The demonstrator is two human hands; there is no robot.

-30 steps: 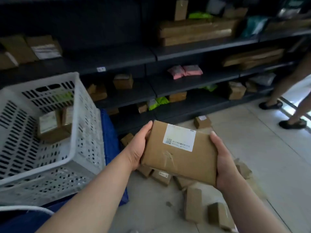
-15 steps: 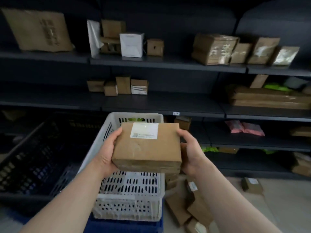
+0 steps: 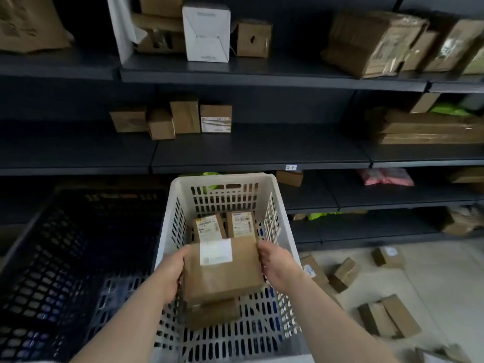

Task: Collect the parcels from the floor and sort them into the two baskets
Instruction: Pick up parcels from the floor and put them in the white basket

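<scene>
I hold a flat brown cardboard parcel (image 3: 222,271) with a white label, low inside the white plastic basket (image 3: 225,180). My left hand (image 3: 170,273) grips its left edge and my right hand (image 3: 277,263) grips its right edge. Two labelled parcels (image 3: 225,226) lie at the far end of the white basket, and another brown parcel (image 3: 212,314) lies just under the held one. A dark slotted basket (image 3: 65,258) stands to the left of the white one. Several brown parcels (image 3: 387,318) lie on the floor at the right.
Dark metal shelving (image 3: 262,155) fills the wall behind the baskets, loaded with cardboard boxes, a white box (image 3: 207,32) and pink and green bags. Pale tiled floor (image 3: 445,284) runs off to the right.
I turned from the floor pile to face the baskets. The parcel went from chest height in front of the white basket down into it, both hands still on its sides.
</scene>
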